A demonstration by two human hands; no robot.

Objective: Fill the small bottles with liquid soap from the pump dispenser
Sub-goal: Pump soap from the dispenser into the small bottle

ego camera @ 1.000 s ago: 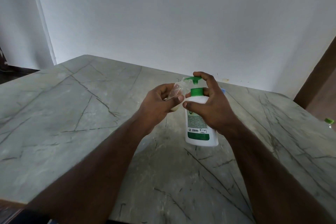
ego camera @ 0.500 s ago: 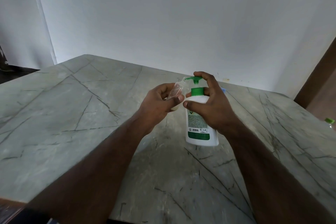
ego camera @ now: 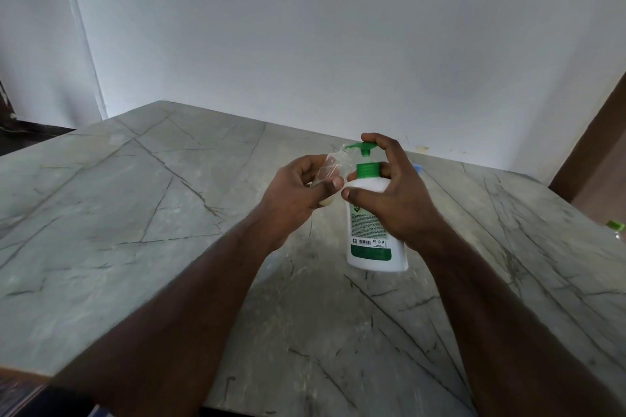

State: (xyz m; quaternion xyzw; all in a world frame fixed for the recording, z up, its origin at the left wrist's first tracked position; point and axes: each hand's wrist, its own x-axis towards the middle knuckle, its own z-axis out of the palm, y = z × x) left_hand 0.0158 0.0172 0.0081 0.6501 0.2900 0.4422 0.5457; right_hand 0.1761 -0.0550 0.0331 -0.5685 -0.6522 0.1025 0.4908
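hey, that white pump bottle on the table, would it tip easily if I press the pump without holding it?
Probably somewhat: the pump bottle stands tall on a narrow base, and the green pump head sits high, so an off-centre press could rock it. The right hand wraps around it, which suggests it needs steadying. Its smooth plastic may be slippery if soapy.

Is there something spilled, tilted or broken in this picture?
Nothing stands out. The white pump dispenser with green top stands upright on the grey marble table; the small clear plastic bottle is tilted toward the spout on purpose. No spill shows.
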